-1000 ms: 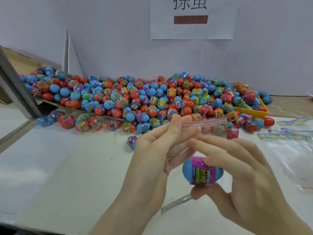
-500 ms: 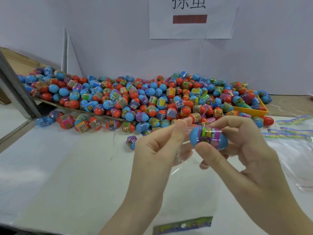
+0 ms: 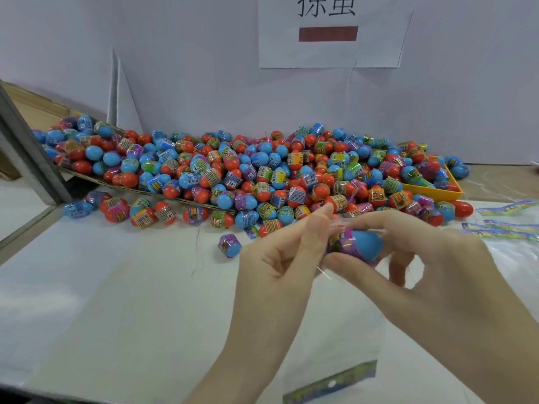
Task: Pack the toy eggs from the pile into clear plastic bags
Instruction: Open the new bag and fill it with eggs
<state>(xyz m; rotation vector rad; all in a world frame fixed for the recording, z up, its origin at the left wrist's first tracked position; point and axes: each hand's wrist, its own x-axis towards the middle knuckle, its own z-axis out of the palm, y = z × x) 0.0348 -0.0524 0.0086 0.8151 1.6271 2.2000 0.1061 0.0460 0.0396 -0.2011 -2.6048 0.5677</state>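
A white table (image 3: pixel 116 301) carries the egg pile (image 3: pixel 262 176), one stray egg (image 3: pixel 229 245) and spare bags (image 3: pixel 507 228).

Now pushed blue-end-first into the clear bag's (image 3: pixel 329 316) mouth, the egg (image 3: pixel 357 243), no longer bare between fingertips.

Blue egg (image 3: pixel 364 243), purple-banded

Wall sign (image 3: pixel 332 33) cropped at the top edge; egg labels too blurred to read.
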